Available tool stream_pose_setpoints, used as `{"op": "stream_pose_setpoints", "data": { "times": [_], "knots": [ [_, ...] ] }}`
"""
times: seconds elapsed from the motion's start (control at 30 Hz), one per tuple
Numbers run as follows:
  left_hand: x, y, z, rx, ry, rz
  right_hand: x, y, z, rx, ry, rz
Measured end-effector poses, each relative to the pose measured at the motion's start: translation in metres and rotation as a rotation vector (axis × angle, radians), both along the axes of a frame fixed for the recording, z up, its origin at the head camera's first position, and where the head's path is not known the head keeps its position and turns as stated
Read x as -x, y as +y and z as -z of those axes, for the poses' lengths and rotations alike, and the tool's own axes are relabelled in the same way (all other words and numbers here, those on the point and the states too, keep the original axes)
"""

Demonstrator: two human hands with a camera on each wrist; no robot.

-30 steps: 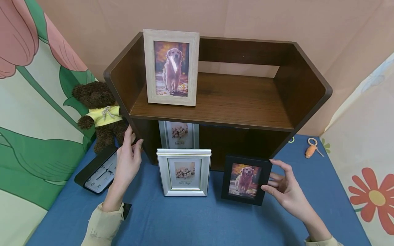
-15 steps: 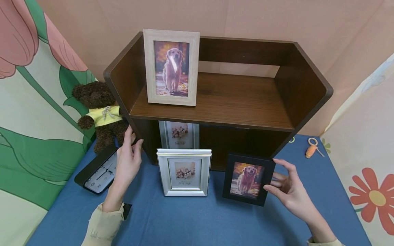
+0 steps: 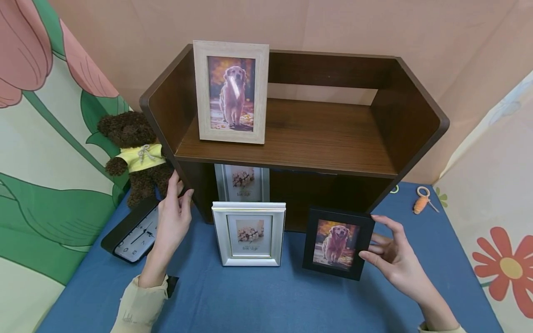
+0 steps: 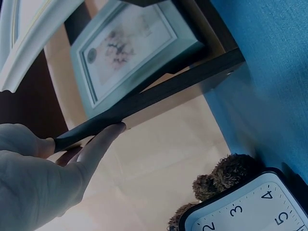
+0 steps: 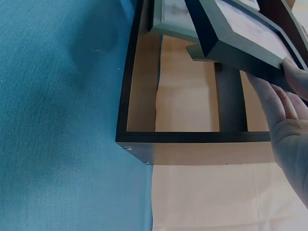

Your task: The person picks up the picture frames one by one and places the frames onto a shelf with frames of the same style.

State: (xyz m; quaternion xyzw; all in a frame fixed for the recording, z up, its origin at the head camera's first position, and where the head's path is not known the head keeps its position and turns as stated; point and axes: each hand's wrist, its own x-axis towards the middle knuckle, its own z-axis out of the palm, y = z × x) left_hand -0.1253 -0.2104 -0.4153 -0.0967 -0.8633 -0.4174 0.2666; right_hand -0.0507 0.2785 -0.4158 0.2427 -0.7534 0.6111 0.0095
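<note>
With thumb and fingers on its right edge, my right hand [image 3: 395, 261] holds a small black picture frame [image 3: 309, 243] with a dog photo, slightly tilted in front of the shelf. Whether its bottom edge touches the cloth cannot be told. My left hand [image 3: 175, 219] grips the front edge of the left side panel [image 4: 163, 94] of the dark brown desktop shelf [image 3: 333, 134]. A silver picture frame [image 3: 250, 259] with a flower print stands before the lower compartment. Behind it, a second flower-print frame [image 3: 263, 182] stands inside, partly hidden. On the upper board stands a pale wood frame [image 3: 260, 92].
Left of the shelf, a brown teddy bear [image 3: 143, 157] in a yellow top sits by a black-rimmed clock [image 3: 139, 233], partly behind my left hand. An orange trinket with a ring [image 3: 421, 203] lies to the right on the blue cloth [image 3: 258, 300]. Patterned walls enclose the table.
The black picture frame has shifted slightly right along with my right hand. My left hand stays on the shelf's side panel, and the other frames keep their places.
</note>
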Motion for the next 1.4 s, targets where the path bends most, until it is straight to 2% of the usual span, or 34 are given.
{"op": "stream_pose_setpoints", "data": {
  "times": [1.17,1.4],
  "knots": [
    [0.0,0.001,0.0,0.013,0.018,-0.006,-0.002,0.002,-0.01,0.083,0.033,-0.054],
    [-0.001,0.0,0.0,0.003,0.0,-0.002,-0.003,0.001,-0.013,0.08,0.034,-0.051]
  ]
}}
